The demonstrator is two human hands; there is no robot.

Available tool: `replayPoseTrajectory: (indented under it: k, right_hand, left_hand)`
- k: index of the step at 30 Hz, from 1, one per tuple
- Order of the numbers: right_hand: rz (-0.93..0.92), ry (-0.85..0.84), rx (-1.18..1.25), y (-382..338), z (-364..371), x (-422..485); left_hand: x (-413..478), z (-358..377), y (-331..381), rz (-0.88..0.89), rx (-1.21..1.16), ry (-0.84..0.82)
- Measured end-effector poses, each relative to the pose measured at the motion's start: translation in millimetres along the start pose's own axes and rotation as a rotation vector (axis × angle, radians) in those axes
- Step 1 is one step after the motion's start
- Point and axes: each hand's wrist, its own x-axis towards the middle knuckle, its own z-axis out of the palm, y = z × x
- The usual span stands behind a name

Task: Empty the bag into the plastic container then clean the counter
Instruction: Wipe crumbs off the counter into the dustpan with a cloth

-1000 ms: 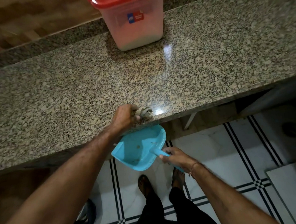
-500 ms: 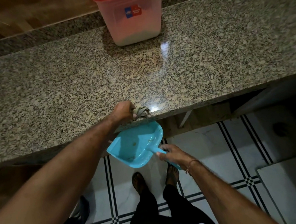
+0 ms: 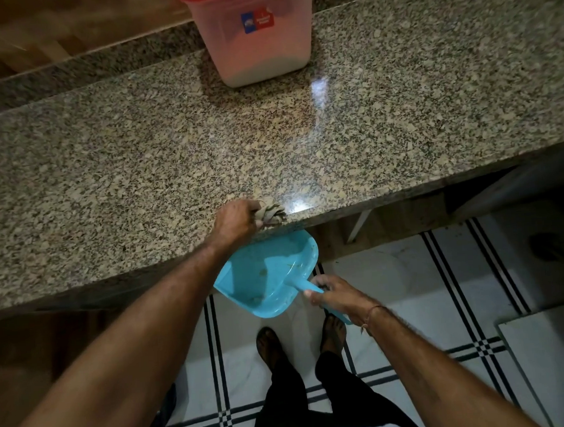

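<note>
The left hand (image 3: pixel 236 217) was clenched around a bunched cloth (image 3: pixel 271 212) at the desk (image 3: pixel 139 162) edge. The right hand (image 3: pixel 337 295) gripped the dustpan (image 3: pixel 268 273) handle just below. Any tilt could spill crumbs onto the floor. The plastic container (image 3: pixel 257 40) stood at the rear.

Both arms are bare to above the elbow, no sleeve is visible. The right wrist wears a thin thread bracelet (image 3: pixel 371 314). The legs are in black trousers (image 3: pixel 321 399), and the feet wear dark open sandals (image 3: pixel 269 344).
</note>
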Motion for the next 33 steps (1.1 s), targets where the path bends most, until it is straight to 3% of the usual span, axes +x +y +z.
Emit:
replayPoseTrajectory:
  k: [8, 13, 20, 24, 28, 33]
  right_hand:
    - [-0.011, -0.004, -0.005, -2, 2, -1]
    - [-0.002, -0.003, -0.025, -2, 4, 0]
    - [-0.024, -0.01, -0.037, -2, 14, -1]
    - [-0.022, 0.009, -0.063, 1, 22, 0]
    - [-0.018, 0.035, -0.093, 7, 36, 1]
    - [-0.019, 0.018, -0.174, 8, 80, 0]
  left_hand:
    - [-43, 23, -3, 0.151, -0.02, 0.135]
    - [-23, -5, -5, 0.024, -0.23, 0.218]
    - [-52, 31, -2, 0.161, -0.109, 0.205]
    - [-53, 17, -27, 0.045, -0.111, 0.361]
    - [-62, 15, -38, 0.071, -0.148, 0.203]
    - [-111, 38, -92, -0.019, -0.373, 0.237]
